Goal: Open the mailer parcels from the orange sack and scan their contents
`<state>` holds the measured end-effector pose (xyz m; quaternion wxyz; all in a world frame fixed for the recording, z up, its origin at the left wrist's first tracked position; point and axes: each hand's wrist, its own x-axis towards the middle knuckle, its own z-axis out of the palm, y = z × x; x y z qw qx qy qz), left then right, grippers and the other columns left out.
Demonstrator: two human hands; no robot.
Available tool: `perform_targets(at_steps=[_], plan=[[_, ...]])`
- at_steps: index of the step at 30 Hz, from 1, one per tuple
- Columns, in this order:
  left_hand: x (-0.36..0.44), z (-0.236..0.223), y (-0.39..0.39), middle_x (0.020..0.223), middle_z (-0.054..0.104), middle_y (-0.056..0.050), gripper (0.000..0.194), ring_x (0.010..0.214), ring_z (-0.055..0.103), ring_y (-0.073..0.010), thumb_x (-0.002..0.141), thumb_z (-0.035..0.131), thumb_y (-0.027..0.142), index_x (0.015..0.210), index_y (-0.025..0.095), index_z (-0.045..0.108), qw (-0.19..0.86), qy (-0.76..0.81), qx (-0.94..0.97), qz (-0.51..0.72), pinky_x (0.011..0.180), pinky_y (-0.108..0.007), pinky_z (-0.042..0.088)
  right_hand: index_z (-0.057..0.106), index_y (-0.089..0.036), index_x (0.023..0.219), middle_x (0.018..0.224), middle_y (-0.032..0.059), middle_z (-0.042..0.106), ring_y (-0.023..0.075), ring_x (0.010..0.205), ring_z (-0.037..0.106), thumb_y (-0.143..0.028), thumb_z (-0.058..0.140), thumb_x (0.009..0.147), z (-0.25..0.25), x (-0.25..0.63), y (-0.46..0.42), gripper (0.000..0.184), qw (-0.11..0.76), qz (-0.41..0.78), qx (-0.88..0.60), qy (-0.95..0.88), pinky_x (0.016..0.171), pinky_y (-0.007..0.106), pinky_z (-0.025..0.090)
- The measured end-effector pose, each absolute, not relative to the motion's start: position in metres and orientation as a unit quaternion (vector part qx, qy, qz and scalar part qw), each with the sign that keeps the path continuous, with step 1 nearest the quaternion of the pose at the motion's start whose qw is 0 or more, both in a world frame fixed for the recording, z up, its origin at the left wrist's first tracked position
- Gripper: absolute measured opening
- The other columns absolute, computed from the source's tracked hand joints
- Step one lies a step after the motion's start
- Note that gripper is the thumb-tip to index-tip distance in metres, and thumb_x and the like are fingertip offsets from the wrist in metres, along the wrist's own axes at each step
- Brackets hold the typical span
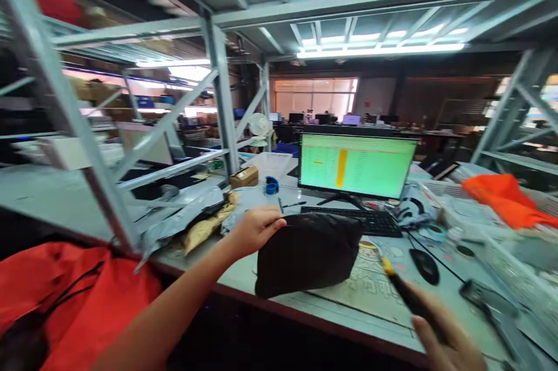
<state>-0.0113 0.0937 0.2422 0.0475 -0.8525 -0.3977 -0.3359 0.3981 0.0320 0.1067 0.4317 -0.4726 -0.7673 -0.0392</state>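
Note:
A black plastic mailing bag [309, 254] is held up over the front edge of the desk. My left hand [257, 228] grips it by its upper left corner, thumb on top and fingers closed. To the right, my right hand [449, 324] is wrapped around the black handle of what looks like a utility knife [403, 289] with a yellow front end. The knife points up and left toward the bag, apart from it. Motion blurs it, so its blade cannot be made out.
Behind the bag stand a monitor [357, 164] and a keyboard [377, 223]. A mouse [424, 266] and a barcode scanner [488, 298] lie at right, beside a white basket [514, 266]. Parcels [187, 220], a red bag [82, 295] and a metal rack post [222, 97] are at left.

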Motion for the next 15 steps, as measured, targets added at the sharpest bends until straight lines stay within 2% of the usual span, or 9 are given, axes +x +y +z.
perform_targets(at_steps=[1, 3, 6, 11, 15], plan=[[0.002, 0.229, 0.105, 0.071, 0.062, -0.002, 0.046, 0.068, 0.059, -0.0149, 0.104, 0.038, 0.041, 0.072, 0.018, 0.063, 0.07, -0.4, -0.853, -0.326, 0.067, -0.026, 0.047, 0.036, -0.058, 0.145, 0.121, 0.0049, 0.069, 0.035, 0.109, 0.069, -0.039, 0.046, 0.097, 0.116, 0.381, 0.032, 0.053, 0.447, -0.017, -0.451, -0.773, 0.078, 0.053, 0.065], [0.025, 0.202, 0.121, 0.069, 0.059, -0.002, 0.044, 0.065, 0.056, -0.0144, 0.105, 0.036, 0.035, 0.071, 0.019, 0.059, 0.105, -0.395, -0.853, -0.325, 0.063, -0.026, 0.045, 0.05, -0.048, 0.141, 0.115, 0.0052, 0.07, 0.0299, 0.1, 0.071, -0.041, 0.05, 0.098, 0.134, 0.351, 0.038, 0.044, 0.434, 0.02, -0.431, -0.791, 0.079, 0.044, 0.065], [0.043, 0.174, 0.128, 0.076, 0.061, -0.003, 0.034, 0.069, 0.058, -0.0163, 0.105, 0.036, 0.026, 0.08, 0.019, 0.059, 0.125, -0.385, -0.843, -0.354, 0.065, -0.028, 0.047, 0.061, -0.034, 0.135, 0.105, 0.007, 0.069, 0.0227, 0.089, 0.071, -0.043, 0.048, 0.1, 0.148, 0.328, 0.051, 0.038, 0.382, 0.03, -0.447, -0.808, 0.077, 0.035, 0.063], [0.043, 0.162, 0.123, 0.084, 0.065, -0.004, 0.02, 0.075, 0.062, -0.0175, 0.103, 0.039, 0.017, 0.1, 0.019, 0.059, 0.131, -0.364, -0.839, -0.382, 0.07, -0.029, 0.05, 0.061, -0.031, 0.136, 0.105, 0.0078, 0.068, 0.0207, 0.087, 0.069, -0.043, 0.045, 0.102, 0.146, 0.32, 0.061, 0.039, 0.35, 0.005, -0.452, -0.821, 0.073, 0.033, 0.061], [0.041, 0.161, 0.114, 0.075, 0.061, -0.002, 0.02, 0.067, 0.058, -0.0165, 0.101, 0.04, 0.012, 0.096, 0.019, 0.057, 0.161, -0.345, -0.85, -0.365, 0.063, -0.027, 0.047, 0.061, -0.03, 0.136, 0.105, 0.0089, 0.068, 0.0218, 0.085, 0.068, -0.043, 0.044, 0.102, 0.149, 0.307, 0.06, 0.041, 0.34, -0.031, -0.451, -0.824, 0.072, 0.035, 0.061]])
